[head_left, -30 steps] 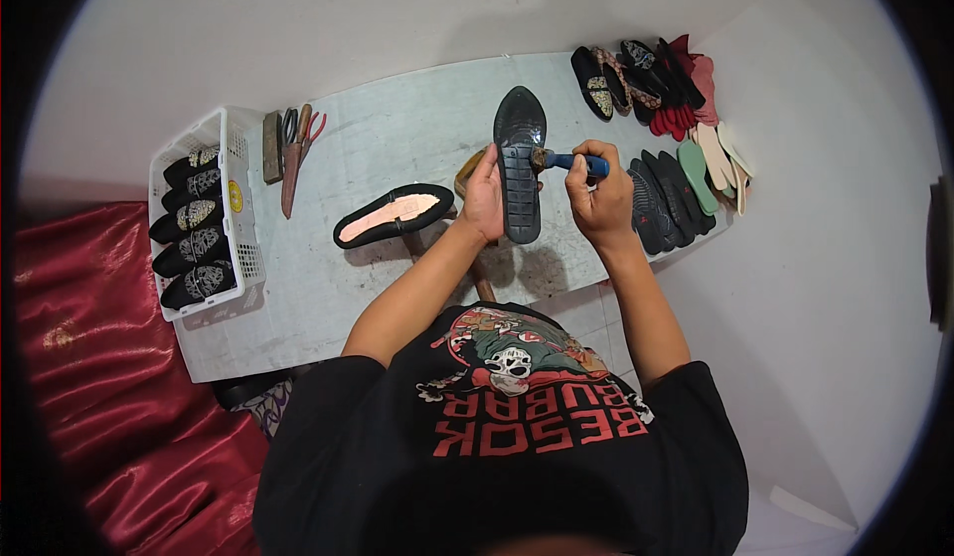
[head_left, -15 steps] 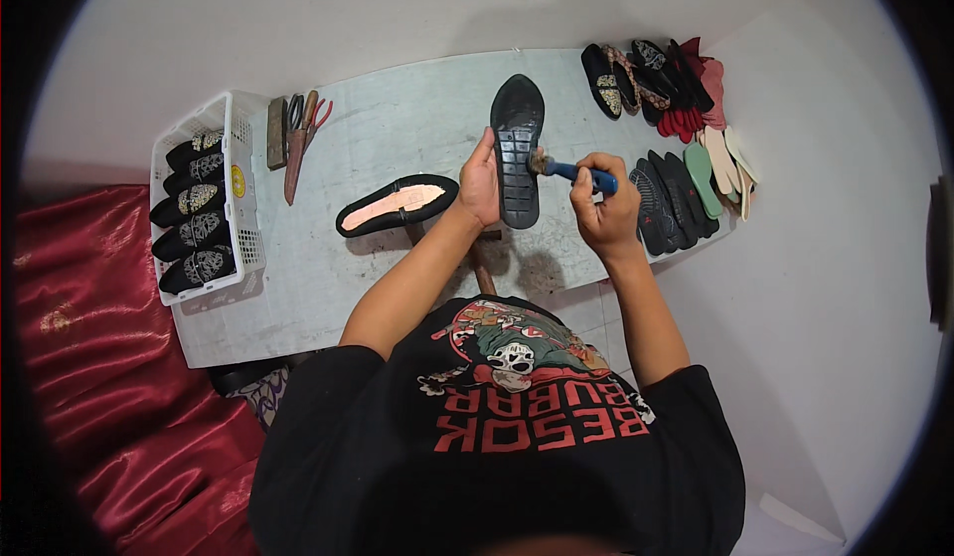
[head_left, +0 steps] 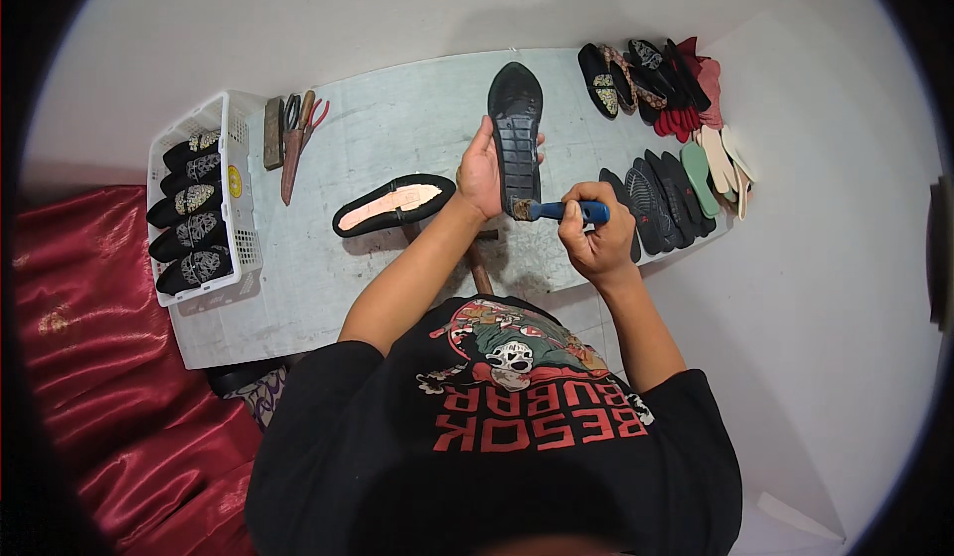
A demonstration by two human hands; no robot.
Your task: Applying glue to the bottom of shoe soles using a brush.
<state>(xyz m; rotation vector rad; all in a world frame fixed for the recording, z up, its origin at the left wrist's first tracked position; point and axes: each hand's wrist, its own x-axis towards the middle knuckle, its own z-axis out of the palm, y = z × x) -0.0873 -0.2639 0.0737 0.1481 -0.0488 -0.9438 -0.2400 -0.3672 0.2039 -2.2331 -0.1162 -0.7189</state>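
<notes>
A black shoe sole (head_left: 518,139) lies in my left hand (head_left: 481,173), its gridded, glossy face up and its pointed end away from me. My fingers wrap under it and their tips show at its right edge. With my right hand (head_left: 600,233) I grip the blue handle of a brush (head_left: 571,211). The brush's bristles touch the near, heel end of the sole. Left of my left wrist, a black shoe (head_left: 395,205) with a pale pink insole rests on the table, and the wooden handle of a hammer (head_left: 477,264) shows below the sole.
On the left stands a white basket (head_left: 239,149) of black patterned shoes, beside a whetstone-like block (head_left: 273,134), a sheathed knife (head_left: 292,163) and red-handled pliers (head_left: 316,119). To the right lie black soles (head_left: 656,208), insoles (head_left: 701,173) and finished shoes (head_left: 601,79). Red satin cloth (head_left: 109,357) hangs at the left.
The brush in my right hand has moved from the sole's middle down to its heel end. The sole has shifted slightly away from me, and my left fingertips now show at its right edge.
</notes>
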